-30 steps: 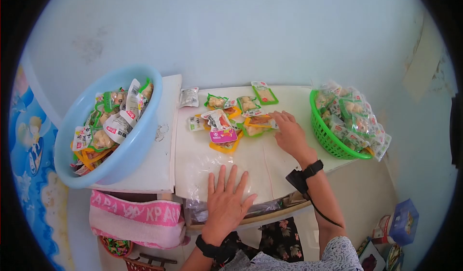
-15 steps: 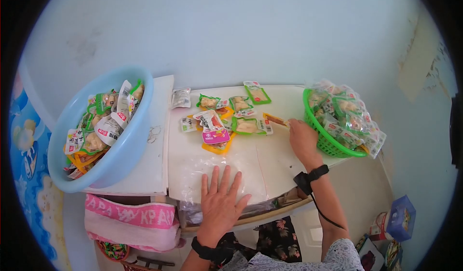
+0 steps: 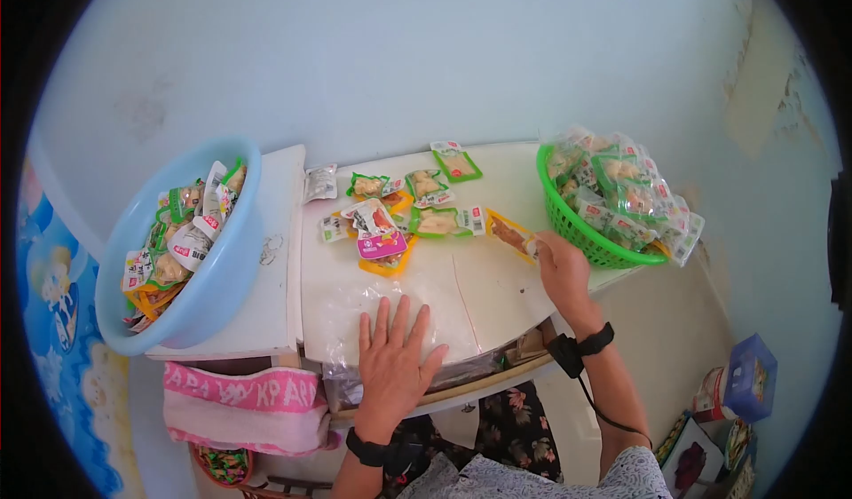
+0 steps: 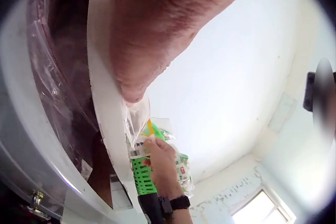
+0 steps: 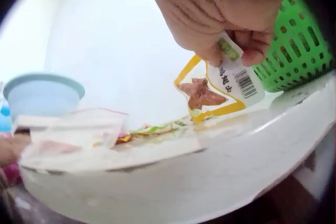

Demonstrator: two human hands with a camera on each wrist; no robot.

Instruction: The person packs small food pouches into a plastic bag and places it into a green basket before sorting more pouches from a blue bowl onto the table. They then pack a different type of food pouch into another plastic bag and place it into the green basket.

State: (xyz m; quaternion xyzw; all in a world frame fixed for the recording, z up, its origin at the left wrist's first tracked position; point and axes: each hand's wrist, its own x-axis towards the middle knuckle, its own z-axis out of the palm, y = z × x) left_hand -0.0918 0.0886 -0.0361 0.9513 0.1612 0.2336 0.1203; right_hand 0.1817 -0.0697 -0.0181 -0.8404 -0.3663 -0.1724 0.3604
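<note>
My right hand (image 3: 565,273) pinches a yellow-edged snack packet (image 5: 202,95) by its white printed end. Brown meat shows through the packet's clear window, and its far end is tilted down close over the table. Flat on a clear plastic bag (image 3: 342,314) near the table's front edge rests my left hand (image 3: 390,366), its fingers straight and spread. Beyond it lies a loose group of packets, with a pink-and-white packet (image 3: 377,231) on top of a yellow-edged one. A green-edged packet (image 3: 437,222) lies just left of the held packet.
At right stands a green basket (image 3: 590,246) heaped with packets, close to my right hand. A tilted blue basin (image 3: 235,250) full of packets is at left. A pink-and-white towel (image 3: 244,415) hangs below the table (image 3: 426,277), whose back edge meets the wall.
My right hand has taken the yellow-edged packet from the group and drawn it right and toward me, beside the basket. The left hand has stayed flat on the bag.
</note>
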